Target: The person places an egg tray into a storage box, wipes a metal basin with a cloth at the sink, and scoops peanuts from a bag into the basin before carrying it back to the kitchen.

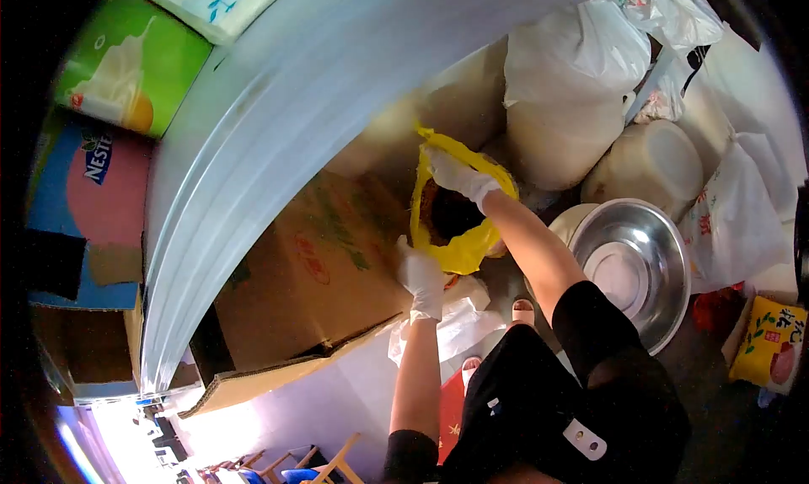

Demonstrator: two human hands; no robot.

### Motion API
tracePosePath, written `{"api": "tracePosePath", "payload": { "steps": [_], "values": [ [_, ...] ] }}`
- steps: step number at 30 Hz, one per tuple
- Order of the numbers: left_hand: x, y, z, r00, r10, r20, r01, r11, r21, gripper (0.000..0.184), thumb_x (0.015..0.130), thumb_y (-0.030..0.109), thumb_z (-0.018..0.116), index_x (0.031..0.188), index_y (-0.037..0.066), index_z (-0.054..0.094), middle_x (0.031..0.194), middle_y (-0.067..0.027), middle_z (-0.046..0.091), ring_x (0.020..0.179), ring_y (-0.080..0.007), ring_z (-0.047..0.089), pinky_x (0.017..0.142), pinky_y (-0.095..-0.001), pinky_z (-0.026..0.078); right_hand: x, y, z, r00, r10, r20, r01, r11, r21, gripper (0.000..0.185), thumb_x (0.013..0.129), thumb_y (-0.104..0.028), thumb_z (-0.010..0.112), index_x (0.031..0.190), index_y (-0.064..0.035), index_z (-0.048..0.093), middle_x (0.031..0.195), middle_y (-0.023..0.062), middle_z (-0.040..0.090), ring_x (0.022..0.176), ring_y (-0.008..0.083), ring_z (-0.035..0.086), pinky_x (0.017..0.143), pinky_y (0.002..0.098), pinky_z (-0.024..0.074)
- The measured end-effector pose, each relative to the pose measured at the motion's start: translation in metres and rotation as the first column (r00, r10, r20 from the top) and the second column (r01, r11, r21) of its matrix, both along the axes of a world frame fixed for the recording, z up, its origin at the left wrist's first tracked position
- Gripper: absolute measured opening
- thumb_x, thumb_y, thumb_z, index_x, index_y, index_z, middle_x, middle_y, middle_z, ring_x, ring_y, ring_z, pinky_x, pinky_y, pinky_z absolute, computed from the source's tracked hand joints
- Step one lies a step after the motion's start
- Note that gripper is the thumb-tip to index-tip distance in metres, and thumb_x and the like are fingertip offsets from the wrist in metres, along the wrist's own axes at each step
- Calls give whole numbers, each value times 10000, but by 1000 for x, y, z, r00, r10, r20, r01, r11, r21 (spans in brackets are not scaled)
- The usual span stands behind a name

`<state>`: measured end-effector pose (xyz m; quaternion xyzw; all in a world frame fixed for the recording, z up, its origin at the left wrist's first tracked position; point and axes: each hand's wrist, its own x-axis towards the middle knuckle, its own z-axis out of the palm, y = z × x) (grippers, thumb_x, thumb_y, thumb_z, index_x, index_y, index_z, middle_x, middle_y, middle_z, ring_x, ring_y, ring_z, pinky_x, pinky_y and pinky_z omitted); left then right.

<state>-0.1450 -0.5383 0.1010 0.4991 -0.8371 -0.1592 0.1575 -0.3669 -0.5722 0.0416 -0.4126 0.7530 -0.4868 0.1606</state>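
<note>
A yellow plastic bag [465, 255] lines a round container in the middle of the view, its rim spread around a dark opening. What lies inside is too dark to make out. My right hand [459, 179], in a white glove, grips the far rim of the bag. Also gloved in white, my left hand [420, 275] is closed at the bag's near left edge. A crumpled clear plastic bag [451, 324] lies on the floor just below the yellow one.
Left of my hands stands a large cardboard box [312, 273], under a curved pale edge [278, 113]. At right are a steel basin [674, 273], a white tub [653, 168], a white sack [573, 88] and a yellow packet [768, 341]. Cartons [109, 172] sit at far left.
</note>
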Motion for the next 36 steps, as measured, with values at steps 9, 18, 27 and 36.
{"api": "tracePosePath", "payload": {
  "steps": [9,18,27,36],
  "values": [
    [-11,4,36,999,48,9,-49,983,176,286,848,142,467,1123,76,504,885,-210,621,805,-379,602,687,-437,474,48,6,40,962,131,-238,2,874,486,298,821,-114,444,1080,-21,559,1085,188,569,979,344,551,824,392,443],
    [-7,-17,-3,983,81,-166,-90,995,-50,189,835,138,475,1009,67,504,785,-193,611,715,-390,590,606,-449,471,24,54,7,952,-6,-306,200,769,607,274,820,-112,449,1052,-24,566,1054,184,573,956,336,555,806,385,446],
    [-2,-10,-3,971,-170,166,170,985,13,217,823,177,514,1016,78,520,768,-153,612,700,-337,606,579,-431,472,-2,66,-14,943,-91,-319,290,695,658,251,819,-110,453,1023,-26,572,1024,179,577,933,328,560,788,379,450],
    [-18,-20,25,991,-20,134,-1,989,150,479,813,159,536,1262,34,427,921,-188,619,802,-338,608,673,-400,489,12,48,10,956,-13,-292,162,855,492,229,817,-108,458,995,-29,578,994,174,580,909,320,564,770,373,453]
  ]
}}
